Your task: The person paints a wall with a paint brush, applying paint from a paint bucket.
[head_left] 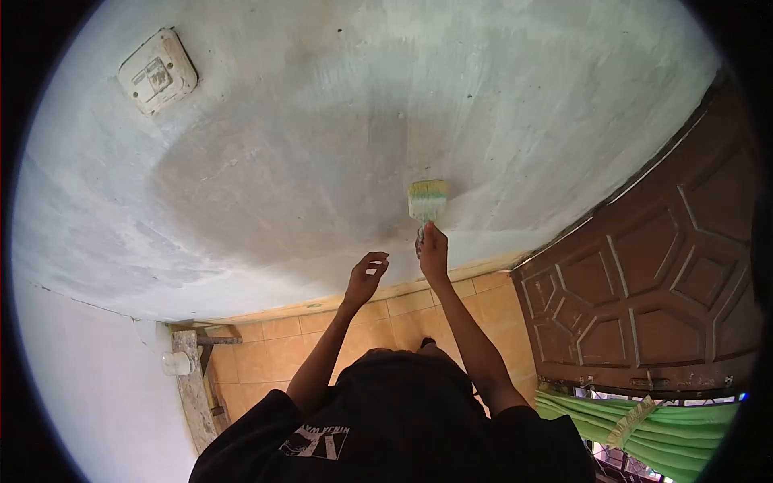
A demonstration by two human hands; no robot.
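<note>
My right hand grips the handle of a wide paintbrush, bristles pointing up the wall. The brush has yellowish bristles and a pale, green-streaked body, and it is at or very near the wall surface. My left hand is raised a little to the left and lower, fingers curled with a gap between them and the thumb, holding nothing that I can see. In front of both hands is a pale grey-green wall with a large darker patch left of the brush.
An old switch plate is on the wall at upper left. A wooden bench with a clear container stands at lower left. Orange floor tiles lie below. At right are a brown panelled door and a green curtain.
</note>
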